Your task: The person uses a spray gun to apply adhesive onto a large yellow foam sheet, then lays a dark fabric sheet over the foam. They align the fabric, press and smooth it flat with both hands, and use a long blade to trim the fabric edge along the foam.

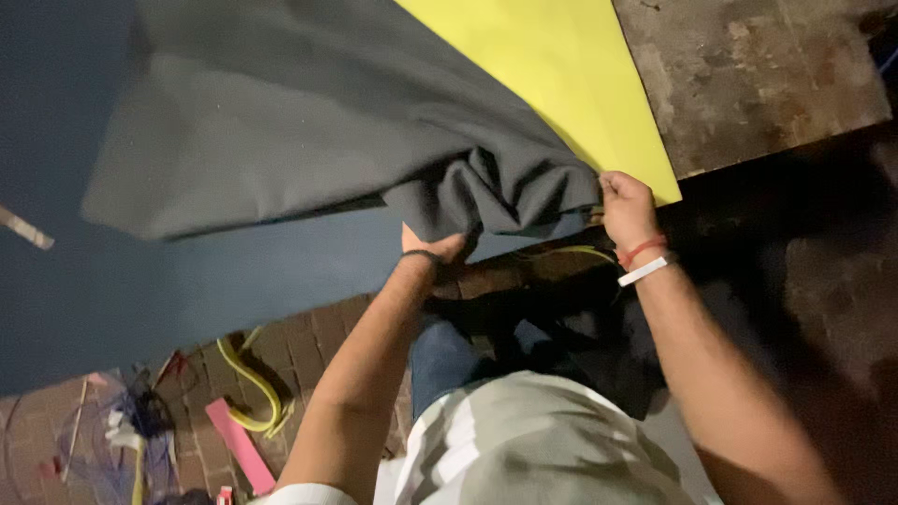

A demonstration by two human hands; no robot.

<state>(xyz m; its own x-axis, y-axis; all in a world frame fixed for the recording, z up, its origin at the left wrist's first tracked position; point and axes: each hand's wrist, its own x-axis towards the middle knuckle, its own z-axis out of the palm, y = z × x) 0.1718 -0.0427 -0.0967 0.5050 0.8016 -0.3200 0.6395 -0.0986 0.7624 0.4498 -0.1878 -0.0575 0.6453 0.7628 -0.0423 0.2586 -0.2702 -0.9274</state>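
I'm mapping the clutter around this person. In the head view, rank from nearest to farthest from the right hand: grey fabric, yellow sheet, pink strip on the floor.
From the right hand:
1. Grey fabric, gripped at its bunched edge.
2. Yellow sheet, just above; nearly as close.
3. Pink strip, far lower left on the brick floor.

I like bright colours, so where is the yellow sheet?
In the head view the yellow sheet lies top centre, partly under the grey cloth, its lower corner beside the right hand.
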